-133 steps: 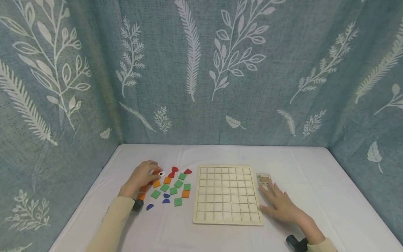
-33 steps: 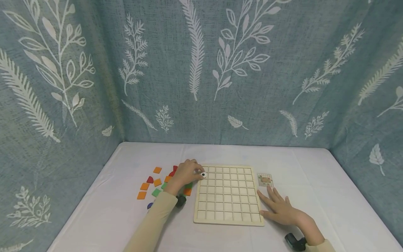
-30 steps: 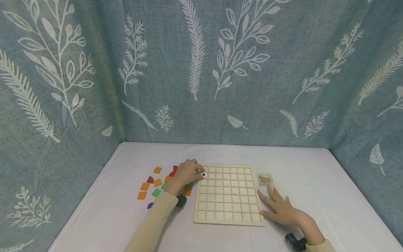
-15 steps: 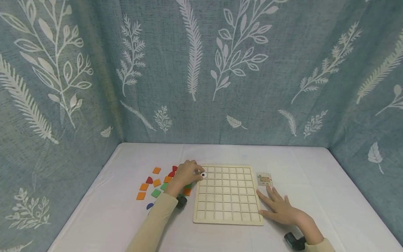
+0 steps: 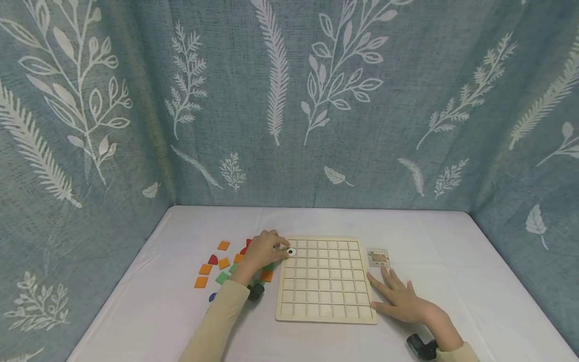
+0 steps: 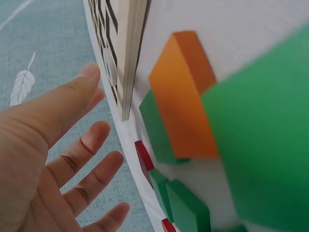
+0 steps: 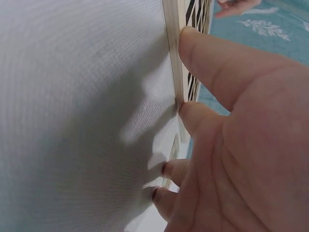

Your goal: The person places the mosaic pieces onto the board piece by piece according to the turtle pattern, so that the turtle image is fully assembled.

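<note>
A pale wooden grid board (image 5: 325,321) lies on the white table. In its upper left corner area sits a white round eye piece (image 5: 291,252) with a black dot. My left hand (image 5: 262,251) is just left of that piece, thumb and fingers parted and holding nothing. The left wrist view shows the thumb (image 6: 72,94) apart from the other fingers near the board's edge. With fingers spread, my right hand (image 5: 402,301) rests along the board's right edge; its thumb (image 7: 212,58) touches the rim. A small pattern card (image 5: 378,257) lies beyond its fingertips.
Left of the board are scattered flat pieces: several orange squares (image 5: 201,282), green squares (image 5: 222,278), red rounded pieces (image 5: 213,259) and a blue half-round (image 5: 212,297). My left forearm (image 5: 217,317) hides some. A blue-green leaf-print curtain (image 5: 298,176) stands behind the table.
My left hand carried the eye piece from the loose pieces at the left onto the board. It has let go and drawn slightly left. The right hand has stayed by the board.
</note>
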`<state>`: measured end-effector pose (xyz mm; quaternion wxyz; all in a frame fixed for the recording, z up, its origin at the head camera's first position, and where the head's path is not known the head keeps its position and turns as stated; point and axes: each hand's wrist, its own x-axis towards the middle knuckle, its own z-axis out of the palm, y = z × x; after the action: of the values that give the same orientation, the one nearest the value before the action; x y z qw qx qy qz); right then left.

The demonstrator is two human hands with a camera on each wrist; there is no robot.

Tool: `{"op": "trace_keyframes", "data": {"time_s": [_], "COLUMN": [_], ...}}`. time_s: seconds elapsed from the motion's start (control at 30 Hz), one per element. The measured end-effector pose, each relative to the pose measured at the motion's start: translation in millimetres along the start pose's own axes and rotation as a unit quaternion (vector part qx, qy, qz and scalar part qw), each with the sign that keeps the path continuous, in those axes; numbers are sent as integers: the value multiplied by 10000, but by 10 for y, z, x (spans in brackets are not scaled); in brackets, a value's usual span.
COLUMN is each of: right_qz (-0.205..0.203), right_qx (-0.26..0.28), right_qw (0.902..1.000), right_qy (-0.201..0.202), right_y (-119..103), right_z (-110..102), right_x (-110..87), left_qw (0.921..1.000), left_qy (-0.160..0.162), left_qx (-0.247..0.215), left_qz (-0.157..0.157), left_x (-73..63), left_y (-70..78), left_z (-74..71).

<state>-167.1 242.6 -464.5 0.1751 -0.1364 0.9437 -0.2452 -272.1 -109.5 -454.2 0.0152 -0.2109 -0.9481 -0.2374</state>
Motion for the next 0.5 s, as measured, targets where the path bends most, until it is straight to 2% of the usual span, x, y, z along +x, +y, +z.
{"op": "trace_keyframes", "data": {"time_s": [0.23,0.5], "right_qz": [-11,26], "right_qx": [-8,-70], "right_qw": [10000,10000], "right_qy": [0,16], "right_y": [8,10], "right_z": [2,2], "right_x": [-12,-5], "left_qw": [9996,9995], "left_qy": [77,171], "left_qx": [-218,180], "left_qz": [-132,-211], "left_x": [-65,-154], "left_y": [-38,-157], "left_z": [-51,-122]}}
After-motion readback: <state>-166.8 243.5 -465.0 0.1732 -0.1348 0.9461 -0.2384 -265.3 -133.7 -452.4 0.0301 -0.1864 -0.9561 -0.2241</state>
